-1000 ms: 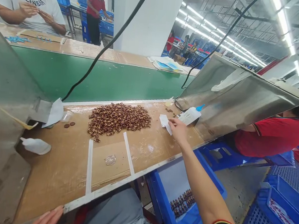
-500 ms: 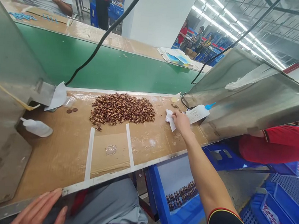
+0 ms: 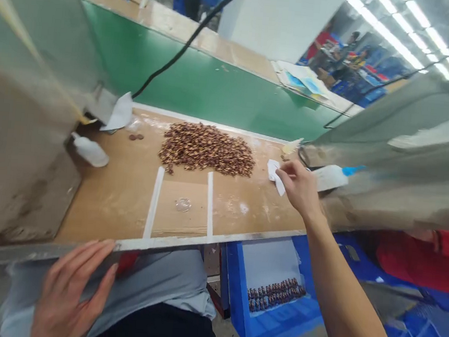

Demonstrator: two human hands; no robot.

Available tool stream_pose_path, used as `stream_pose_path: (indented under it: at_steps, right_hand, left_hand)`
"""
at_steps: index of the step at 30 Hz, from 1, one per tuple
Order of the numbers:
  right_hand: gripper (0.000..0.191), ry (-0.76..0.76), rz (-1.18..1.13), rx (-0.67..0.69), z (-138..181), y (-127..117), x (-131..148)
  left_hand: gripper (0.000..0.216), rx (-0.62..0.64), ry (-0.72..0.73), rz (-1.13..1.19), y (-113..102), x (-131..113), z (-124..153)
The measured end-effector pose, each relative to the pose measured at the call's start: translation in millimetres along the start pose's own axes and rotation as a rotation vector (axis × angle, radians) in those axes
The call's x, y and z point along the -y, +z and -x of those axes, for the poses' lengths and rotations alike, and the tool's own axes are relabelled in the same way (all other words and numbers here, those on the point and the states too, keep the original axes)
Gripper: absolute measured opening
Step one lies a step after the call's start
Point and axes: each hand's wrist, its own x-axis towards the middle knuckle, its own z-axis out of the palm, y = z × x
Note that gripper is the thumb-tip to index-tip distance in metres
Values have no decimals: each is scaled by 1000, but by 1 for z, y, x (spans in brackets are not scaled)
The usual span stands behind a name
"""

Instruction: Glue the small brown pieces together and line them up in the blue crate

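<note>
My right hand (image 3: 297, 185) reaches over the right part of the cardboard-covered bench (image 3: 115, 195). Its fingers pinch a crumpled white tissue (image 3: 275, 168) lying on the surface. Just right of that hand lies a white squeeze bottle (image 3: 331, 179) with a blue tip, on its side. My left hand (image 3: 76, 286) rests at the front edge of the bench, fingers stretched and thumb apart, holding nothing. A pile of small brown-and-cream pieces (image 3: 208, 149) lies at the back middle. Between two white tape strips sits a small clear round piece (image 3: 183, 205).
Metal side panels (image 3: 26, 135) bound the bench left and right; a green belt (image 3: 215, 91) runs behind. Another white bottle (image 3: 90, 151) and two brown discs (image 3: 136, 137) lie at left. Below the edge, a blue bin (image 3: 273, 325) holds rows of small dark pieces. A red-sleeved person sits at right.
The view has shifted, so the bench appears further right and the pile higher. My right hand stays at the tissue, and my left hand stays at the bench edge.
</note>
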Motion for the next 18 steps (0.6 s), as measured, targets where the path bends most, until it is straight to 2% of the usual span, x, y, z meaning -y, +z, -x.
stream_pose_path:
  at_steps: [2,4,6,8,11,18]
  right_hand:
    - [14,-133,-262,13,36,15,33]
    - [14,-269,-496,101,67,32,68]
    - [12,-384,-557,185,86,46,100]
    - [13,-470,-513,223,91,56,121]
    - [15,-547,-424,242,81,62,133]
    - [17,-630,-333,292,68,66,132]
  left_hand:
    - [84,-9,0,-96,-3,-14,-6]
    - [81,-7,-3,-138,-4,-18,-9]
    - [77,0,-12,-147,-5,-17,-8]
    - [76,8,-14,-145,-5,-16,-6]
    - [76,14,-11,-140,-5,-16,-5]
    - [76,5,-42,-119,-3,-19,-5]
